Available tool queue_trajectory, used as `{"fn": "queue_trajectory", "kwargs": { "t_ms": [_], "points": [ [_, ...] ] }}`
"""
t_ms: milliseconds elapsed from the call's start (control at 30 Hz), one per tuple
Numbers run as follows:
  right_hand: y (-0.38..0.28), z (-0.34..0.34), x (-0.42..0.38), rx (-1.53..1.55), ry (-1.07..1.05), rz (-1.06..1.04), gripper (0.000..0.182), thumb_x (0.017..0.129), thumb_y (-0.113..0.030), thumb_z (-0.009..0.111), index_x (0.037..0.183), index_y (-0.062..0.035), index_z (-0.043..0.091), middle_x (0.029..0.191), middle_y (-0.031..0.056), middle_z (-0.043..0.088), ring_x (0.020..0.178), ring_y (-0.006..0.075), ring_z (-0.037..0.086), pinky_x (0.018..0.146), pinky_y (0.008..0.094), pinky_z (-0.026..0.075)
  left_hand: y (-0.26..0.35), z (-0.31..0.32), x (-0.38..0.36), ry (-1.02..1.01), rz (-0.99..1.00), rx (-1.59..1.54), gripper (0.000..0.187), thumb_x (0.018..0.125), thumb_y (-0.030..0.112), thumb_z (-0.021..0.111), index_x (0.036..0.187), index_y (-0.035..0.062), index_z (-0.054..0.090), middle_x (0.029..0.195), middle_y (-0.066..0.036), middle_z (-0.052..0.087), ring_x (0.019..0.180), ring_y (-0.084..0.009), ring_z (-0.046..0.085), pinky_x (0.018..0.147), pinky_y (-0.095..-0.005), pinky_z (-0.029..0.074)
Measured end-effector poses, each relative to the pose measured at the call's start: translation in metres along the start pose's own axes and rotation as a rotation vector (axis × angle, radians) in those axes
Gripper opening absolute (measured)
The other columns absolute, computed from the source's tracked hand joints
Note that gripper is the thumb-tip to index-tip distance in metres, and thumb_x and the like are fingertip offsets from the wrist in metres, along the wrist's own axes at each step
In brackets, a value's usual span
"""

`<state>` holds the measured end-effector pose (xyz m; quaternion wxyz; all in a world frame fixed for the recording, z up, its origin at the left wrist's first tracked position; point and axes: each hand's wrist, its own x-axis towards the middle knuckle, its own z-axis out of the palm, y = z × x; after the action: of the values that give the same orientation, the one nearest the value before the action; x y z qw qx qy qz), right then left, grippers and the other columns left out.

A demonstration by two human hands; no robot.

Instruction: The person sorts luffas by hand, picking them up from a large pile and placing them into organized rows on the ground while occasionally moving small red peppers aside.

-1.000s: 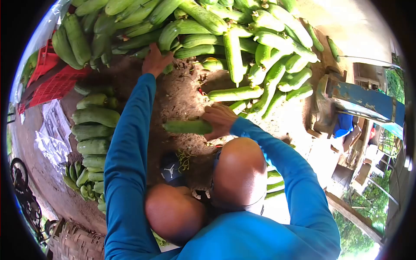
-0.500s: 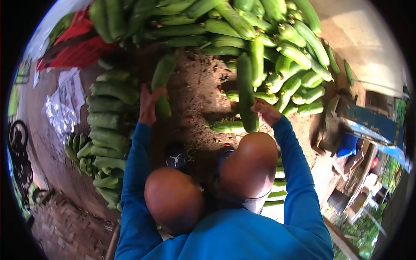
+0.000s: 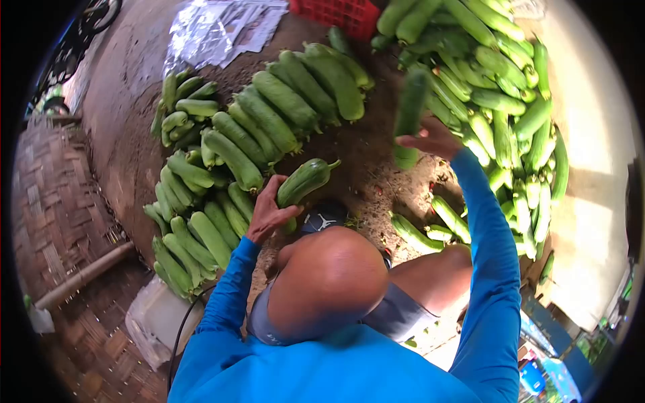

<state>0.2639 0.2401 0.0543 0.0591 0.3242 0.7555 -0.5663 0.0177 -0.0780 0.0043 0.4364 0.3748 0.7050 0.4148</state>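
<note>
My left hand [image 3: 270, 211] is wrapped round a plump green gourd [image 3: 306, 183], its stem end pointing up and right. It is above my shoe, close to the near rows of gourds [image 3: 208, 235]. In my right hand [image 3: 433, 139] is a long darker gourd [image 3: 411, 101], upright and blurred by motion, with the thumb across its lower part. Left of that gourd lies a neat row of gourds [image 3: 269, 107], side by side on the ground. A large loose heap of gourds [image 3: 497, 101] spreads beyond my right hand.
A red plastic crate [image 3: 342, 15] stands at the top, beside a crumpled silvery sheet [image 3: 218, 30]. Smaller gourds [image 3: 191, 107] lie in a bunch at the left. Woven matting [image 3: 74, 208] and a white container [image 3: 164, 305] are at lower left. A few gourds [image 3: 413, 232] lie near my knee.
My view has swung left, towards the laid-out rows. Both hands have moved left with a gourd in each; the left one is now close to my shin and the rows.
</note>
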Motion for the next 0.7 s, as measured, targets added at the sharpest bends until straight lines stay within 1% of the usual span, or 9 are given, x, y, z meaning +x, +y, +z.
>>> {"fn": "queue_trajectory", "kwargs": {
  "t_ms": [67, 133, 167, 233, 367, 467, 533, 633, 700],
  "points": [
    [-0.024, 0.013, 0.050, -0.177, -0.065, -0.073, 0.060, 0.076, -0.047, 0.071, 0.120, -0.0074, 0.060, 0.110, 0.0113, 0.065, 0.102, 0.0249, 0.061, 0.088, 0.0394, 0.047, -0.006, -0.014, -0.018, 0.071, -0.096, -0.035, 0.046, 0.066, 0.013, 0.073, 0.107, 0.0038, 0.052, 0.091, -0.005, 0.057, 0.081, -0.0134, 0.055, 0.071, -0.0282, 0.047],
    [-0.035, 0.031, 0.108, -0.423, -0.110, 0.116, 0.073, 0.071, -0.058, 0.066, 0.122, -0.0060, 0.059, 0.110, 0.0172, 0.065, 0.106, 0.0312, 0.060, 0.092, 0.0391, 0.046, -0.012, -0.027, -0.031, 0.175, -0.172, -0.095, 0.044, 0.068, 0.012, 0.073, 0.106, 0.0040, 0.052, 0.090, -0.004, 0.057, 0.080, -0.0128, 0.056, 0.069, -0.0274, 0.048],
    [-0.047, 0.042, 0.128, -0.429, -0.125, 0.103, 0.073, 0.071, -0.058, 0.066, 0.122, -0.0060, 0.059, 0.110, 0.0172, 0.065, 0.106, 0.0312, 0.060, 0.092, 0.0391, 0.046, -0.014, -0.035, -0.039, 0.259, -0.246, -0.146, 0.043, 0.070, 0.012, 0.073, 0.106, 0.0042, 0.052, 0.089, -0.004, 0.058, 0.078, -0.0123, 0.056, 0.067, -0.0266, 0.048],
    [-0.065, 0.063, 0.166, -0.603, -0.008, 0.233, 0.081, 0.068, -0.065, 0.062, 0.122, -0.0050, 0.058, 0.115, 0.0204, 0.062, 0.109, 0.0350, 0.058, 0.094, 0.0402, 0.046, -0.031, -0.054, -0.054, 0.338, -0.252, -0.216, 0.039, 0.073, 0.014, 0.073, 0.104, 0.0042, 0.053, 0.089, -0.004, 0.060, 0.077, -0.0126, 0.057, 0.069, -0.0268, 0.046],
    [-0.073, 0.094, 0.216, -0.678, 0.116, 0.227, 0.083, 0.065, -0.066, 0.063, 0.120, -0.0035, 0.059, 0.122, 0.0211, 0.058, 0.113, 0.0341, 0.056, 0.095, 0.0414, 0.045, -0.034, -0.090, -0.082, 0.551, -0.331, -0.418, 0.036, 0.075, 0.013, 0.071, 0.106, 0.0050, 0.053, 0.090, -0.003, 0.060, 0.076, -0.0111, 0.058, 0.068, -0.0264, 0.049],
    [-0.073, 0.102, 0.219, -0.655, 0.150, 0.183, 0.082, 0.068, -0.065, 0.062, 0.119, -0.0017, 0.057, 0.125, 0.0213, 0.055, 0.115, 0.0342, 0.054, 0.096, 0.0424, 0.044, -0.039, -0.114, -0.105, 0.675, -0.338, -0.491, 0.039, 0.075, 0.011, 0.071, 0.109, 0.0059, 0.053, 0.090, -0.003, 0.061, 0.075, -0.0121, 0.059, 0.066, -0.0258, 0.050],
    [-0.052, 0.110, 0.216, -0.608, 0.285, -0.053, 0.079, 0.071, -0.062, 0.063, 0.120, -0.0009, 0.054, 0.121, 0.0215, 0.057, 0.112, 0.0355, 0.055, 0.095, 0.0434, 0.045, -0.050, -0.126, -0.118, 0.709, -0.333, -0.540, 0.039, 0.075, 0.011, 0.071, 0.110, 0.0061, 0.053, 0.090, -0.003, 0.061, 0.074, -0.0127, 0.059, 0.066, -0.0258, 0.050],
    [-0.032, 0.124, 0.187, -0.556, 0.425, -0.200, 0.075, 0.074, -0.056, 0.067, 0.123, -0.0018, 0.051, 0.116, 0.0209, 0.059, 0.106, 0.0355, 0.058, 0.092, 0.0435, 0.046, -0.053, -0.136, -0.127, 0.770, -0.326, -0.589, 0.040, 0.076, 0.012, 0.070, 0.110, 0.0054, 0.052, 0.087, -0.003, 0.061, 0.073, -0.0137, 0.060, 0.064, -0.0259, 0.050],
    [-0.037, 0.129, 0.157, -0.330, 0.331, -0.054, 0.069, 0.076, -0.047, 0.072, 0.124, -0.0018, 0.050, 0.112, 0.0189, 0.062, 0.102, 0.0315, 0.061, 0.089, 0.0397, 0.048, -0.053, -0.146, -0.137, 0.825, -0.359, -0.666, 0.040, 0.075, 0.014, 0.071, 0.109, 0.0047, 0.052, 0.087, -0.004, 0.061, 0.074, -0.0133, 0.060, 0.064, -0.0260, 0.049]
  ]
}}
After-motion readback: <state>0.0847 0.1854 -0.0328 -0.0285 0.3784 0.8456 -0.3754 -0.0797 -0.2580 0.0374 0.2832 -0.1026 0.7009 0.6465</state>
